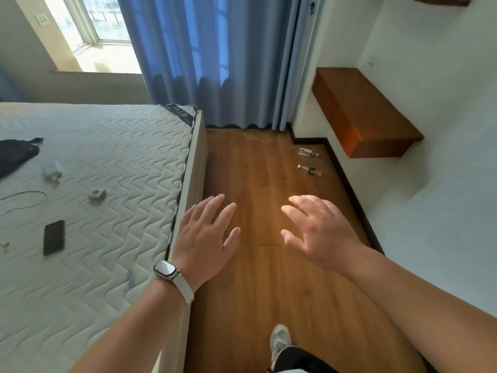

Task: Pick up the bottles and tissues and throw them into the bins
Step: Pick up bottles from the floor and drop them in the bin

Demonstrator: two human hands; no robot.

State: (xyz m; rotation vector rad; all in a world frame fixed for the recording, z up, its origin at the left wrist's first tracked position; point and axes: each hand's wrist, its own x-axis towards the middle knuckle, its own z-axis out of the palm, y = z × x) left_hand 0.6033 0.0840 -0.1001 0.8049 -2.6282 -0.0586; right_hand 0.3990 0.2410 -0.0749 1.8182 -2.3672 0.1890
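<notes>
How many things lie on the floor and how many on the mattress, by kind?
Floor:
bottles: 2 (far bottle, near bottle)
Mattress:
dark phone: 1
black cloth: 1
cable: 1
small white items: 2 (one, another)
Total: 7

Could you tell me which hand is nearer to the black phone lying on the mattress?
Left. The left hand hovers just off the bed's edge, to the right of the black phone; the right hand is farther right, over the wooden floor.
</notes>
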